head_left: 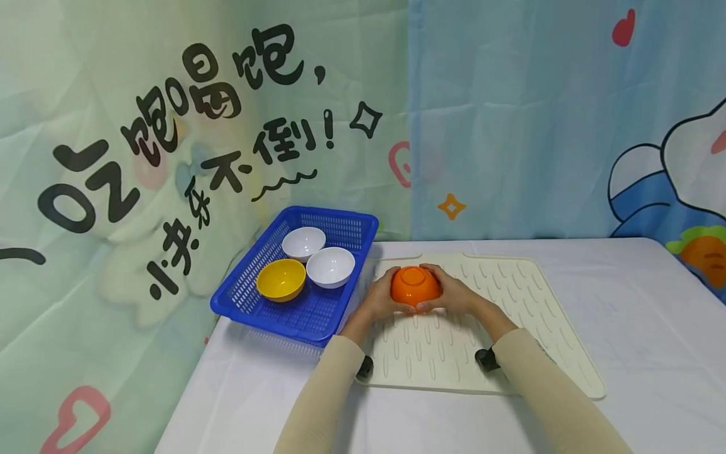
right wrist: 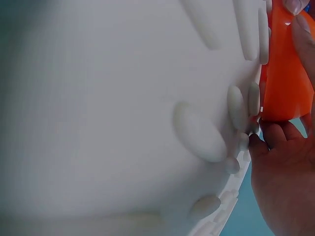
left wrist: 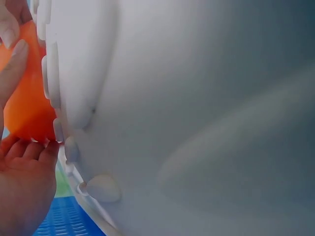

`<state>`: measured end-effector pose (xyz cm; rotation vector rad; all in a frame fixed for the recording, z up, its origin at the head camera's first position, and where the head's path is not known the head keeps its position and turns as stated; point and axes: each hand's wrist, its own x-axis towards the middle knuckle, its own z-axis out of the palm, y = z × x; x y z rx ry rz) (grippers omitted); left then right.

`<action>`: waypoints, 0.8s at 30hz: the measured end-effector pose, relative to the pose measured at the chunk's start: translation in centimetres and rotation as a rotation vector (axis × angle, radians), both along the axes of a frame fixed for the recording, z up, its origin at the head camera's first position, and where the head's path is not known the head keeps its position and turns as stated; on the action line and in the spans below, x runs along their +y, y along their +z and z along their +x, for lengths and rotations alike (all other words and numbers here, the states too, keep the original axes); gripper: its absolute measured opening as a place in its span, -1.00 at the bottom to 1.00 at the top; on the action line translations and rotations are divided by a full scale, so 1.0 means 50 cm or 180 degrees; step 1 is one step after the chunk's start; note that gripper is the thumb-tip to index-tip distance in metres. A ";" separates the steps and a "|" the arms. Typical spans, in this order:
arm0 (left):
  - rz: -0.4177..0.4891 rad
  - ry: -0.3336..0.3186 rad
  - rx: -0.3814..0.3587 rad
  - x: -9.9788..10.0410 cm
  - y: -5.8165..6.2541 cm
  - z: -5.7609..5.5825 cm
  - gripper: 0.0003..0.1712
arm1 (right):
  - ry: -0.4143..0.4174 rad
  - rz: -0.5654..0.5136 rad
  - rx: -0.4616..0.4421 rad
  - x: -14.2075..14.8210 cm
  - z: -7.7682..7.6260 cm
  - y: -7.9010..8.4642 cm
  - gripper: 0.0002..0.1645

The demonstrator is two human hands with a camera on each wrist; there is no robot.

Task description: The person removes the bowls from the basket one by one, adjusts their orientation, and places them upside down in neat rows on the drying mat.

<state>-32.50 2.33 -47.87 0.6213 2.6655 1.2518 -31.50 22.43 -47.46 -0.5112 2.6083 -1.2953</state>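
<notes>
An orange bowl [head_left: 416, 287] is turned upside down, its foot ring upward, at the left part of the cream ridged drying mat [head_left: 482, 353]. My left hand [head_left: 381, 296] holds its left side, with the thumb along the near side and the fingers round the far side. On the opposite side my right hand [head_left: 454, 294] grips it the same way, and the two thumbs almost meet in front. In the left wrist view the bowl [left wrist: 30, 93] has its rim down at the mat's ridges; the right wrist view shows the rim of the bowl [right wrist: 285, 73] there too.
Left of the mat stands a blue plastic basket [head_left: 227, 302] with slotted walls. Inside it a yellow bowl [head_left: 281, 280] and two white bowls, one nearer [head_left: 331, 267] and one farther back [head_left: 304, 243], sit upright. Printed curtains [head_left: 510, 126] hang behind the white-covered table [head_left: 652, 328].
</notes>
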 end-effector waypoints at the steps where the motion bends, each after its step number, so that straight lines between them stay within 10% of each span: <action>1: 0.0006 -0.0005 0.0007 0.000 0.000 0.000 0.06 | -0.0011 -0.0007 -0.0018 0.000 0.000 0.000 0.12; 14: -0.0097 -0.0171 0.0011 0.003 0.020 0.011 0.07 | 0.0053 -0.0069 0.0040 0.001 0.003 0.002 0.09; 24: -0.1095 -0.0487 0.0560 -0.019 0.098 0.120 0.08 | 0.0078 -0.0025 -0.0031 0.003 0.001 0.004 0.09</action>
